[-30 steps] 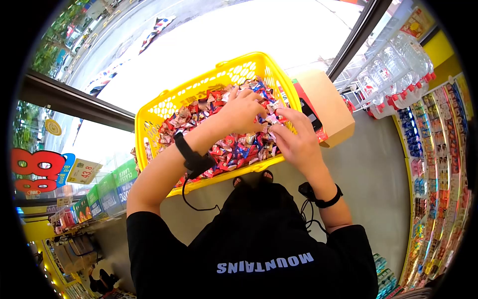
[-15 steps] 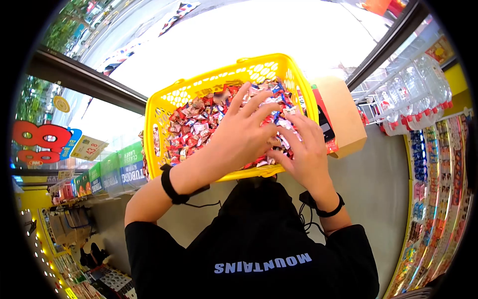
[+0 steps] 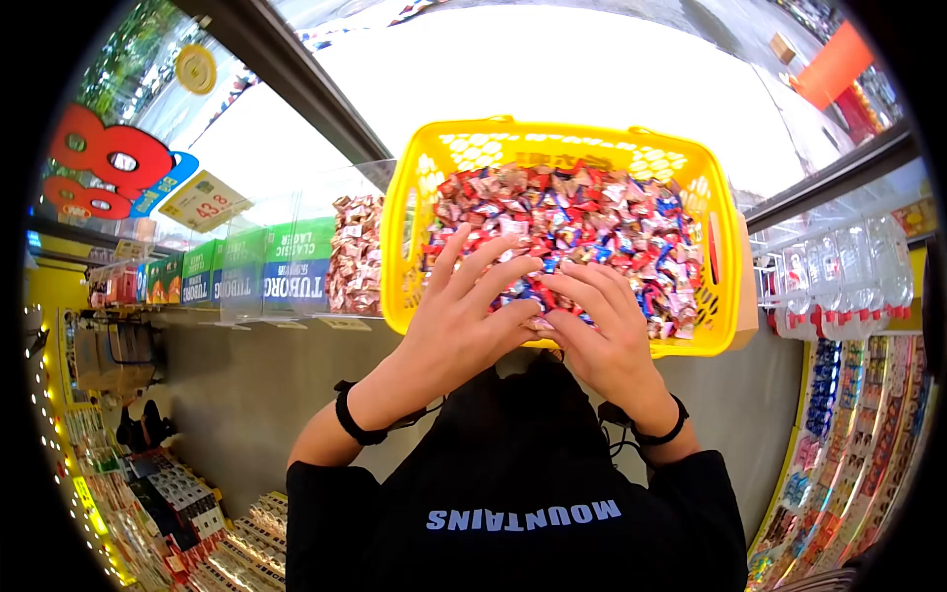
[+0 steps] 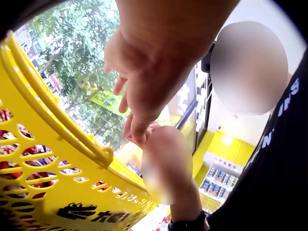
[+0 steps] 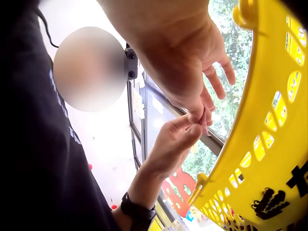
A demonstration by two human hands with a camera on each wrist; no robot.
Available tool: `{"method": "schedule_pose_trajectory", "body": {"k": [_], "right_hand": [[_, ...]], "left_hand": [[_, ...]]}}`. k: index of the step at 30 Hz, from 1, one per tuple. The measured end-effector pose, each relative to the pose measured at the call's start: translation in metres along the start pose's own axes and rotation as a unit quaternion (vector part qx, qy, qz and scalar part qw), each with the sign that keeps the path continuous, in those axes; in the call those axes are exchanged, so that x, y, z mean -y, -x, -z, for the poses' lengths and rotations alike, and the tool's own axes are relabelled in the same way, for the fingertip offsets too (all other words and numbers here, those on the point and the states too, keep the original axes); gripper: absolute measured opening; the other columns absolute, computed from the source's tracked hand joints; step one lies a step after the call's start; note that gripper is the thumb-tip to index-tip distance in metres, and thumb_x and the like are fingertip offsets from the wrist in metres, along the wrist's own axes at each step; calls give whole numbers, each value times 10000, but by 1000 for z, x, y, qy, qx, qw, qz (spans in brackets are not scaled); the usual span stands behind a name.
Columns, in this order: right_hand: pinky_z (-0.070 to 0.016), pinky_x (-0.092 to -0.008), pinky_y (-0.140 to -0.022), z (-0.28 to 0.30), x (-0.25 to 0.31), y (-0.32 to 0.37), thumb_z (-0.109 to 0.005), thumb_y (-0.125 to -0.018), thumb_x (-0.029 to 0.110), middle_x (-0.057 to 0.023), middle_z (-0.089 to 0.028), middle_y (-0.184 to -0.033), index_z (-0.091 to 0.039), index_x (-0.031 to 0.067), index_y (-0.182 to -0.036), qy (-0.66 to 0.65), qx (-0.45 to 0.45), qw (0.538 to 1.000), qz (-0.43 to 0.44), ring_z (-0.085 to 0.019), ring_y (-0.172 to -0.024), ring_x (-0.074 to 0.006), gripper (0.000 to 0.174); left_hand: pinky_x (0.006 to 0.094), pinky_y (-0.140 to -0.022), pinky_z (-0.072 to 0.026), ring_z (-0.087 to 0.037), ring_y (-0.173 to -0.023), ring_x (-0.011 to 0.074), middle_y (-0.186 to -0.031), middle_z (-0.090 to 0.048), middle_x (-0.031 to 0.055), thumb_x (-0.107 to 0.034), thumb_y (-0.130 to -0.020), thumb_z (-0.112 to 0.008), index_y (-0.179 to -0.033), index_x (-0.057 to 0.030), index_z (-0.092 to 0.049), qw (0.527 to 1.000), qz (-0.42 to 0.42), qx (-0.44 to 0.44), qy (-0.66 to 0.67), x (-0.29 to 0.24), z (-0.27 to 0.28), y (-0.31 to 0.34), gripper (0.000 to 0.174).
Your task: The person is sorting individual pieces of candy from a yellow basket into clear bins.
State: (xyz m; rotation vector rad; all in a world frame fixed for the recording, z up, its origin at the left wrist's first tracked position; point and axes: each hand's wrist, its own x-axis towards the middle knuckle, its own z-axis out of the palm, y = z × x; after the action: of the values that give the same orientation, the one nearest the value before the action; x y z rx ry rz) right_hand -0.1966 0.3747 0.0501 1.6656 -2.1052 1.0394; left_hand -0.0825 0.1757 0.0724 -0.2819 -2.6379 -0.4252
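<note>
A yellow plastic basket [image 3: 731, 212] with pierced walls holds a heap of small wrapped candies [image 3: 577, 212] in red, pink, blue and white. Both hands are over its near rim, close together. My left hand [image 3: 464, 311] pinches a small pink wrapped candy [image 5: 204, 121] between thumb and finger, the other fingers spread. On the same candy, my right hand [image 3: 610, 331] meets it with thumb and forefinger. In the head view the fingers hide much of this candy [image 3: 539, 323]. The left wrist view shows the fingertips meeting beside the basket's rim.
Left of the basket, a clear bin holds pinkish wrapped candies [image 3: 356, 259], beside green and blue beer boxes [image 3: 299, 259]. A cardboard box [image 3: 747, 281] shows behind the basket's right side. Large water bottles [image 3: 878, 261] and a stocked shelf [image 3: 848, 444] stand at right.
The view has turned, so the basket sits further right. Both hands have drawn back from over the candy heap to the near rim, and their fingertips have come together on one candy.
</note>
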Motion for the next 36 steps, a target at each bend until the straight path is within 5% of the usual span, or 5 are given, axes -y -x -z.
{"method": "schedule_pose_trajectory", "body": {"k": [10,13,19,30,36], "right_hand": [[-503,-537,-1109,-77,47,-50,-856,-833,123,-119,-695,-1342,-751,81,-1068,-4,38,999,34,-649,-1286,-349,260],[-497,-553,-1122,-92,51,-56,-879,-806,111,-143,-676,-1359,-750,83,-1077,7,43,999,-2,-637,-1296,-370,302],[-506,-536,-1121,-109,48,-54,-836,-808,37,-156,-673,-1357,-758,70,-1066,34,46,997,-59,-632,-1301,-391,272],[-502,-528,-1116,-109,52,-51,-815,-814,27,-153,-681,-1365,-766,49,-1044,67,33,992,-98,-632,-1314,-400,236],[-498,-532,-1130,-111,49,-49,-813,-820,37,-151,-680,-1350,-754,56,-1025,44,14,995,-84,-633,-1304,-396,214]], "left_hand": [[612,-1258,-342,-585,-1386,269,-1312,-718,-24,-278,-820,-847,-868,-229,-775,992,41,-111,-41,82,32,90,99],[611,-1254,-339,-582,-1379,290,-1351,-700,-11,-275,-817,-866,-845,-230,-786,974,126,-165,-88,126,46,123,96],[624,-1293,-255,-456,-1497,351,-1433,-638,49,-259,-776,-921,-826,-158,-814,938,284,-42,-194,220,56,226,155],[621,-1320,-193,-373,-1557,334,-1493,-591,39,-264,-791,-901,-890,-163,-831,908,322,112,-245,231,55,249,158],[607,-1307,-246,-430,-1522,367,-1485,-603,82,-224,-860,-854,-1101,-171,-800,915,321,24,-243,223,53,234,252]]}}
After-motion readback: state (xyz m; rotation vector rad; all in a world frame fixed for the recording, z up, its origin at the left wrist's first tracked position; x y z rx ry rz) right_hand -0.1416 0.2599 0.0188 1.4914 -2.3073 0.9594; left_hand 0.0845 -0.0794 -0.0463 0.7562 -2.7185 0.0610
